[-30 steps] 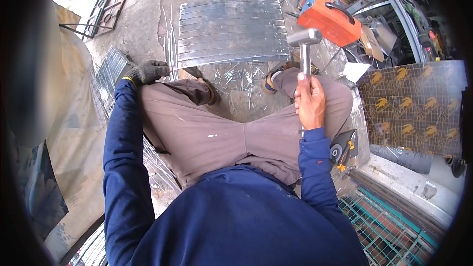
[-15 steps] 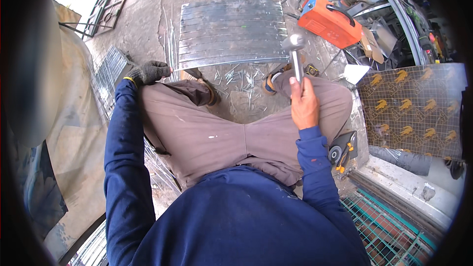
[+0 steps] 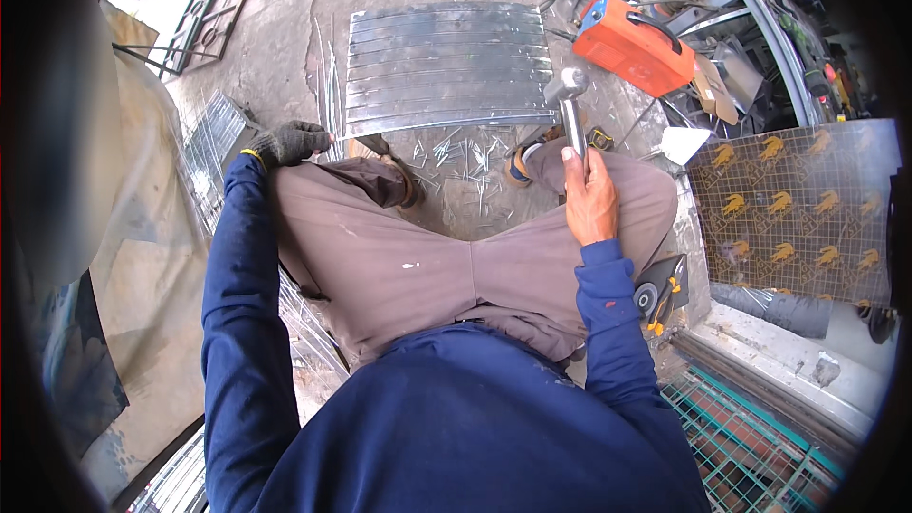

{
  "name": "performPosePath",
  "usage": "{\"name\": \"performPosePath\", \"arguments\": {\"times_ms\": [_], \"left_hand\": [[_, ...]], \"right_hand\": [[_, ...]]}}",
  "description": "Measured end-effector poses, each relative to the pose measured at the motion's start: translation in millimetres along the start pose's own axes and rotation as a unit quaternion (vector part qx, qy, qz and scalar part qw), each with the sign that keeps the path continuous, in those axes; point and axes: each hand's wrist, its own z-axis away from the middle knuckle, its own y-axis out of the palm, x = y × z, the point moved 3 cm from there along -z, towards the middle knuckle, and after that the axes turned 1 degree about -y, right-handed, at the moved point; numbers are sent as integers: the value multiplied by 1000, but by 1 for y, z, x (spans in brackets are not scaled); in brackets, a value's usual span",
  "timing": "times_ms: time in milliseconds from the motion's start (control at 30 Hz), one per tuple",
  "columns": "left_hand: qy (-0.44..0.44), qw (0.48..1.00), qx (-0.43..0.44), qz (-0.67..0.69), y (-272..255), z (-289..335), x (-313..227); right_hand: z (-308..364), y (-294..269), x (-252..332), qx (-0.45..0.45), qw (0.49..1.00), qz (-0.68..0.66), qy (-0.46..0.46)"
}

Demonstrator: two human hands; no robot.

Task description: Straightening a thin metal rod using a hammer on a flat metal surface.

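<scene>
My right hand [image 3: 592, 199], bare, grips the handle of a steel hammer [image 3: 570, 114] with a rounded head. The hammer stands head-up over my right knee, beside the near right corner of a ribbed grey metal panel [image 3: 446, 66]. My left hand [image 3: 293, 142] wears a dark knit glove with a bare fingertip showing. Its fingers pinch the end of a thin metal rod [image 3: 344, 137], which seems to run along the panel's near edge. Small cut metal pieces [image 3: 475, 157] lie scattered between my feet, just below the panel.
An orange machine [image 3: 635, 43] with a black handle stands right of the panel, cables behind it. An angle grinder [image 3: 649, 298] lies by my right thigh. Long thin rods [image 3: 332, 85] lie left of the panel. A printed sheet [image 3: 784, 214] and green wire mesh [image 3: 750, 427] are at right.
The hammer and my right hand have shifted very slightly, the head tilting a little. My left hand keeps its pinch near the panel's corner.
</scene>
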Motion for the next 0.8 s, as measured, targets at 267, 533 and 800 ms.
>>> {"name": "performPosePath", "arguments": {"times_ms": [267, 533, 800], "left_hand": [[-22, 999, -4, -28, 3, 6, -8], [-57, 998, 7, 27, 2, 7, -8], [-31, 999, 3, -39, 0, 5, 2]], "right_hand": [[-4, 4, -12, 19, 999, 49, -1], [12, 1, 0, -34, 999, -12, -14], [8, 10, 12, 36, 999, 19, 20]]}}
